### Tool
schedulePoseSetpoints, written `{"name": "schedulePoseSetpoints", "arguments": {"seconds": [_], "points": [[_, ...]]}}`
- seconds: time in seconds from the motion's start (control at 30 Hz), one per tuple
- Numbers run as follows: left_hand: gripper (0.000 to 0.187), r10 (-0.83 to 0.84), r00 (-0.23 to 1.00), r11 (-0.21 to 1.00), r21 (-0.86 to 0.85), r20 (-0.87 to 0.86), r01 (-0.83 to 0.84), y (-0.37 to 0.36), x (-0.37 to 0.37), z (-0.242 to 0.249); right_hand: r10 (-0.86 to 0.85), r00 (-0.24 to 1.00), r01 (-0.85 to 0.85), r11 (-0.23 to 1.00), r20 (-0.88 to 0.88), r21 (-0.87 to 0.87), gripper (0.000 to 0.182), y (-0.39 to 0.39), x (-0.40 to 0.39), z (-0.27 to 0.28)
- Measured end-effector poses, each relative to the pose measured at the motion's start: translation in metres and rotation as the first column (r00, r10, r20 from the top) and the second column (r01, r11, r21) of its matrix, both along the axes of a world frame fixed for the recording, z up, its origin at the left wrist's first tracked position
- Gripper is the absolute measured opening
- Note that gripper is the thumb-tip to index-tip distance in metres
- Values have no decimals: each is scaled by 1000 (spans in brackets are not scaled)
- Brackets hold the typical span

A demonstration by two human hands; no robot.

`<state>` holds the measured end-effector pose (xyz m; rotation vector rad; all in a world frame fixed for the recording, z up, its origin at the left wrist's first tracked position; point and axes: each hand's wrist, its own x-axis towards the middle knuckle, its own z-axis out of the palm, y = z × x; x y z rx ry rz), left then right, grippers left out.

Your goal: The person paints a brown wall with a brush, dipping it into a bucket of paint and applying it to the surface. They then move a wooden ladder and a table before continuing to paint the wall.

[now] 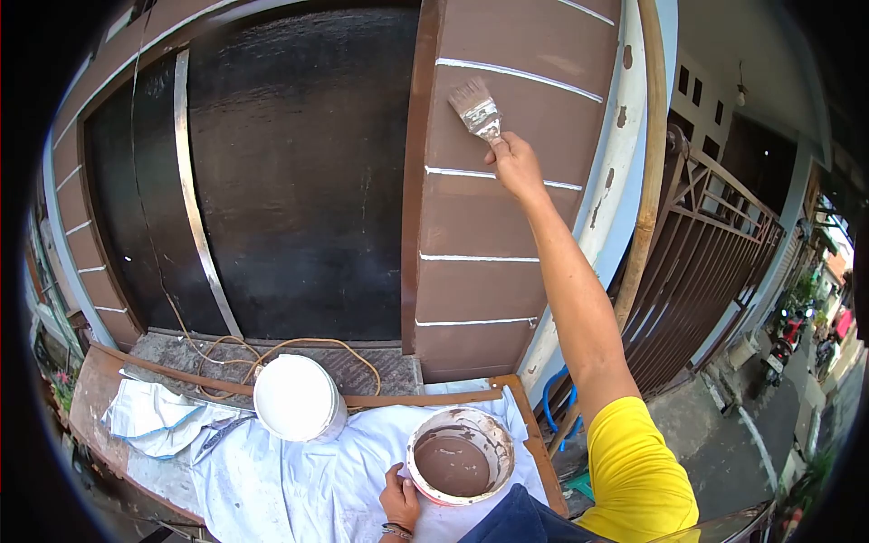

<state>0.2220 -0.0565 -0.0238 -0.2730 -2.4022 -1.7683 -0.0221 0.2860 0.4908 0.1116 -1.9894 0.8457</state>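
My right hand [516, 166] is closed around the handle of a wide paintbrush [478, 110]. The brush's brown-coated bristles point up and left, against or very near the brown wall panel [516, 122], between two white lines. Low in view, my left hand [398, 500] has its fingers curled at the left side of a paint bucket [501, 433], seemingly gripping it. Brown paint [454, 463] fills the lower part of this bucket, and its inner wall is smeared. Part of the left hand's grip is hidden.
A white lidded bucket [297, 391] stands on the white sheet [272, 475] covering a wooden platform. Behind it lies an orange cord [358, 348]. A bamboo pole [644, 172] and a white pipe [608, 185] rise at the right, beside a metal gate [701, 244].
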Motion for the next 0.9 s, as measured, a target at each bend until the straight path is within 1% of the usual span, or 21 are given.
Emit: {"name": "schedulePoseSetpoints", "arguments": {"seconds": [0.1,0.2,0.3,0.33,0.43,0.53,0.63,0.67,0.77,0.8,0.9], "points": [[40,-1,1000,1000,12,1,1,-3,2,-1,-105,994,110,958,-34,264,32,-9,3,22],[41,4,1000,999,32,2,-4,0,0,-7,-291,954,241,889,76,389,34,5,-6,50],[42,5,1000,1000,8,9,-5,1,0,-1,-285,933,204,923,222,327,34,7,26,74],[42,4,1000,1000,-4,6,-4,1,0,0,-250,936,182,947,249,264,34,-2,37,76],[41,5,1000,1000,0,11,-5,0,2,5,-207,951,143,954,231,265,34,-19,35,74],[41,10,1000,999,40,8,-10,1,3,9,-306,932,236,919,194,316,37,-11,15,69],[40,3,1000,999,50,10,-4,-3,4,11,-303,934,250,932,188,261,37,7,32,57],[40,0,1000,999,50,10,-1,-2,3,13,-254,940,194,947,228,257,37,9,38,49],[41,0,1000,998,70,-13,1,-1,3,9,-317,910,176,879,268,442,37,-2,42,23],[41,2,1000,997,79,-25,0,-1,3,6,-358,906,212,845,225,491,37,5,33,12],[42,-9,1000,992,126,-10,11,-2,3,4,-373,902,270,880,217,391,38,26,43,-5]]}}
